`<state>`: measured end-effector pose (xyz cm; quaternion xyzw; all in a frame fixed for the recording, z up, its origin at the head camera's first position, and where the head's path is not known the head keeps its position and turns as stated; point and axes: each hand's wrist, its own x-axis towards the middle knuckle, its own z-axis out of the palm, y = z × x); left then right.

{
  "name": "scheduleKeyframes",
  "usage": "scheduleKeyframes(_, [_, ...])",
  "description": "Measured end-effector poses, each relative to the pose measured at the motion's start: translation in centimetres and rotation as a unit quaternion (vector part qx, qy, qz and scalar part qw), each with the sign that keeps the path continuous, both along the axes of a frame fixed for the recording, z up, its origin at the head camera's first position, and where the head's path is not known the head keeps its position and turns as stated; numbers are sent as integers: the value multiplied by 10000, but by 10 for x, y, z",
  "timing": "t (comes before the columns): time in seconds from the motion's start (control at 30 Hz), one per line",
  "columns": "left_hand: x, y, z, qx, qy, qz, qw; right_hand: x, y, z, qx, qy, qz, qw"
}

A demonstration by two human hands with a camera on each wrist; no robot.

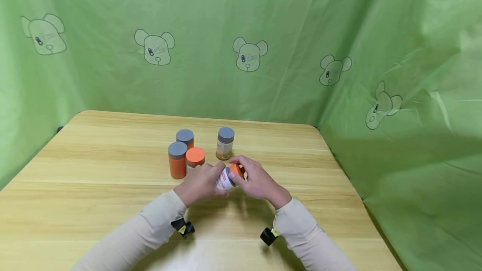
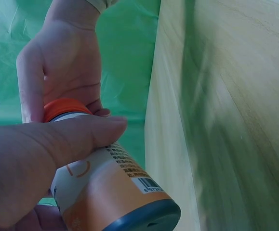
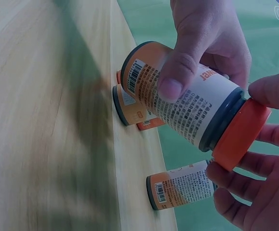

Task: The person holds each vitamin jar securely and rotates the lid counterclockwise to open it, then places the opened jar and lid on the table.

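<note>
Fingers and thumb of the left hand (image 1: 201, 183) curl round a labelled jar (image 1: 224, 180), while those of the right hand (image 1: 257, 181) are bent about its orange lid (image 1: 237, 171), thumb to one side, fingertips to the other. Between the two hands the jar is held tilted, raised off the table (image 1: 113, 204), lid end towards the right (a dark collar shows just under the lid, a barcode near the base). Just beyond the left hand, three others stand close together: an orange jar (image 1: 178, 167) with a grey top, a second grey-topped jar (image 1: 190, 142) behind it, and an orange-topped jar (image 1: 195, 155) partly hidden by the hand. Farther back, a lone grey-topped jar (image 1: 224, 149) stands upright. Green sheeting (image 1: 207, 89) printed with bear heads (image 1: 249, 57) hangs behind.
</note>
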<state>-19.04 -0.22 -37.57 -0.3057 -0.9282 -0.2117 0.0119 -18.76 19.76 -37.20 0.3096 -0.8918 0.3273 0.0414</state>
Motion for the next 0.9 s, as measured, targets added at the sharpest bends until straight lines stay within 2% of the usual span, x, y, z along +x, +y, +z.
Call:
scheduleKeyframes(0.23, [0, -1, 0, 57, 59, -19, 10000, 0, 1, 1, -2, 18, 84, 10000])
scheduleKeyframes(0.63, [1, 0, -1, 14, 165, -40, 9999, 2, -1, 1, 135, -260, -284, 9992])
scheduleKeyframes(0.9, [1, -1, -1, 124, 171, -97, 9997, 4, 0, 4, 174, -261, -118, 9994])
